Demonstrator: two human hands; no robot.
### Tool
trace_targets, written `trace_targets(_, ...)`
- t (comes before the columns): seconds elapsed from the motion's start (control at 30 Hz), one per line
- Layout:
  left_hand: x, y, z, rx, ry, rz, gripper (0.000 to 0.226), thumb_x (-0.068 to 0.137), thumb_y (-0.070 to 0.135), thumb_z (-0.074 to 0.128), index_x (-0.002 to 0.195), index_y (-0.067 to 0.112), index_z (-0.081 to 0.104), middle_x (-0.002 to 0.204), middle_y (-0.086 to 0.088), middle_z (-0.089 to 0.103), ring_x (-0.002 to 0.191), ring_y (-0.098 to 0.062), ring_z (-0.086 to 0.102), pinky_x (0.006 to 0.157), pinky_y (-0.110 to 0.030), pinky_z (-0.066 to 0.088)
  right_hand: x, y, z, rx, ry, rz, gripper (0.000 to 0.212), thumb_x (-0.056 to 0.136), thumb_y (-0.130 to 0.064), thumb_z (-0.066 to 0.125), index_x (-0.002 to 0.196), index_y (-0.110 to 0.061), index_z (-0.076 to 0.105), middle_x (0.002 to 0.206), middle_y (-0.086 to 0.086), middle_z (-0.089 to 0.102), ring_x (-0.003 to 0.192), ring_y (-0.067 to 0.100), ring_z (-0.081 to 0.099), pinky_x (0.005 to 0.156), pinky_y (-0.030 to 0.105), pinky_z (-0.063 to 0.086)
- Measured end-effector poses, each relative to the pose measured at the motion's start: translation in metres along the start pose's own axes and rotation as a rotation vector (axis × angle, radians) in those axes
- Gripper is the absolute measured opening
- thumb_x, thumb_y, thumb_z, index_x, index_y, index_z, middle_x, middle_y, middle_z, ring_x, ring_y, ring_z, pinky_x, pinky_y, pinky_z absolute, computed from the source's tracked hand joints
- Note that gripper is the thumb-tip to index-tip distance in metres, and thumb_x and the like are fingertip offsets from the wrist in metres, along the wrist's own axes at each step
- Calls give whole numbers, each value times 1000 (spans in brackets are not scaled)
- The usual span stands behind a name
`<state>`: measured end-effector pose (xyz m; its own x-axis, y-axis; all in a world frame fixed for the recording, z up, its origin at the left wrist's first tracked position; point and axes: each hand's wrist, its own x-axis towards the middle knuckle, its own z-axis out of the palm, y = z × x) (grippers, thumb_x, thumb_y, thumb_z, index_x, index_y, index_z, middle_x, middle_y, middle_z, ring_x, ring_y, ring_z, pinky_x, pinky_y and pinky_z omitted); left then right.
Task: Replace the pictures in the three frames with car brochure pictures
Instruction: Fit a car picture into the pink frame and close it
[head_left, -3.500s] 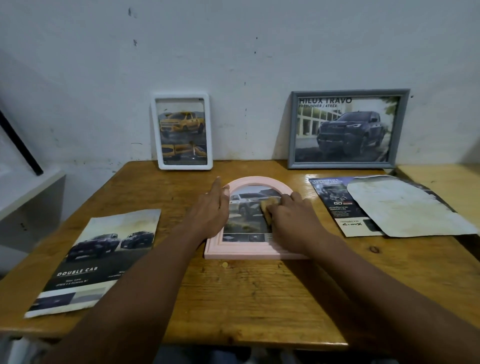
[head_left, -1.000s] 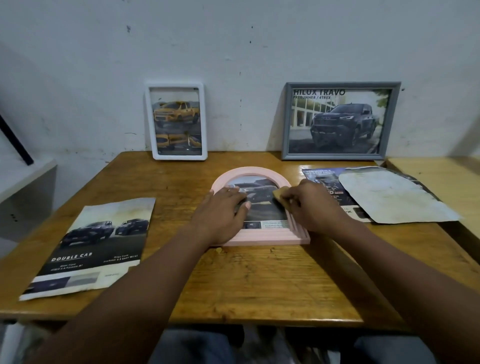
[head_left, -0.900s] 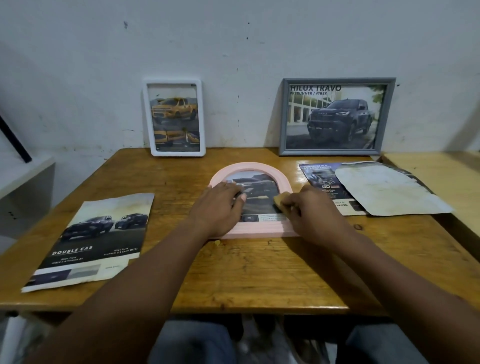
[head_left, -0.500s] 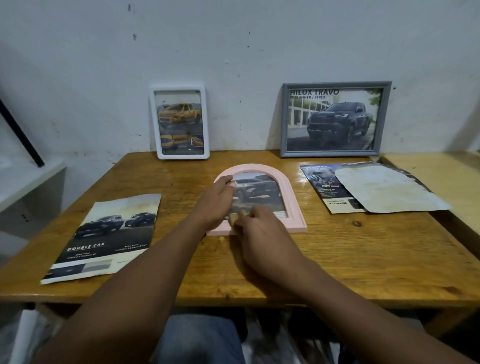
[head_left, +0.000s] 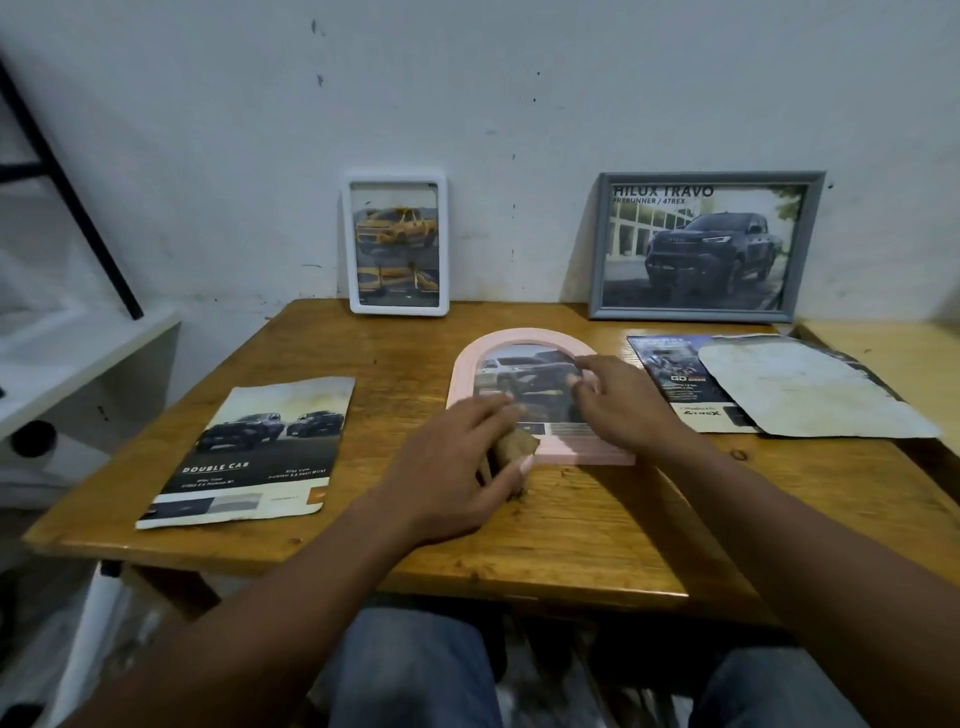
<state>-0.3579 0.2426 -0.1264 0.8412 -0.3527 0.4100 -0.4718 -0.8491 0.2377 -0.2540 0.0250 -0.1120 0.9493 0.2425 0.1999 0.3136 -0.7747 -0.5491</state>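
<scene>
The left hand (head_left: 452, 467) was curled round a brown pad (head_left: 514, 448), the right hand (head_left: 623, 402) rested slack-fingered on the pink frame (head_left: 462, 374), judged light, rigid, best held by its rim.

Across the top of the car picture in the grey rectangular picture frame (head_left: 691, 313): "HILUX TRAVO", with "PRERUNNER / 4TREX" beneath. On the worn brochure page with two dark pickups (head_left: 249, 452), lying at the left of the wooden table (head_left: 597, 519): "DOUBLE CAB". On the dark brochure sheet (head_left: 670, 379) at the right: "GD" and "4TREX"; smaller print unreadable.
</scene>
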Motion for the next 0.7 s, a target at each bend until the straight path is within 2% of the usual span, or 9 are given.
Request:
trace_targets(0.1,-8,-3,-1,33,-50,-20,52,99,57,48,142,28,58,149,6,52,134,-12,48,99,-36,51,-4,1,18,-103,-53,-18,46,102,-44,36,132,-14,53,137,10,51,127,31,46,102,46,42)
trace_targets(0.23,-7,-18,-11,69,-114,-212,52,103,57,38,150,36,47,158,11,41,142,-13,41,109,-40,43,-9,0,26,-186,-68,-32,50,104,-43,27,136,-12,49,153,12,37,141,28,31,114,44,30)
trace_targets(0.33,2,-27,-15,-6,-126,-349,51,106,51,35,153,33,42,161,7,37,146,-18,38,116,-44,36,-9,3,26,-201,-62,-63,45,104,-40,30,132,-12,51,149,11,41,138,25,35,113,42,32)
trace_targets(0.47,40,-33,-8,-50,-217,-454,51,110,41,31,159,26,30,167,2,23,154,-21,21,120,-41,24,-10,3,25,-189,-33,-105,39,103,-38,33,124,-13,55,143,10,47,132,22,40,108,41,39)
trace_targets(0.7,111,-63,15,-127,-257,-529,55,110,32,35,162,21,20,170,0,12,156,-24,12,122,-39,19,-16,4,23,-228,10,-154,35,103,-37,36,128,-20,52,143,4,48,135,16,37,111,33,33)
